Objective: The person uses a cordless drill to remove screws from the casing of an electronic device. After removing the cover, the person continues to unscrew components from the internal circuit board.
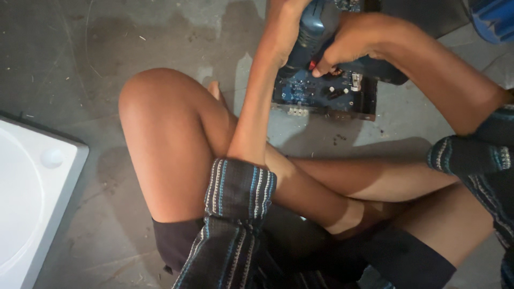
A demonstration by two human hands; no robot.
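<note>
The person sits cross-legged on the concrete floor [96,48]; the right hand [350,43] is clenched around the handle of a blue power drill [316,29], one finger at its red trigger, while the left hand [284,21] grips the drill's body from the other side. The drill stands tilted over a blue circuit board [321,93] that lies flat on the floor just beyond the knees; a white panel [32,198] lies at the left edge, and a blue object [495,18] sits at the top right corner.
</note>
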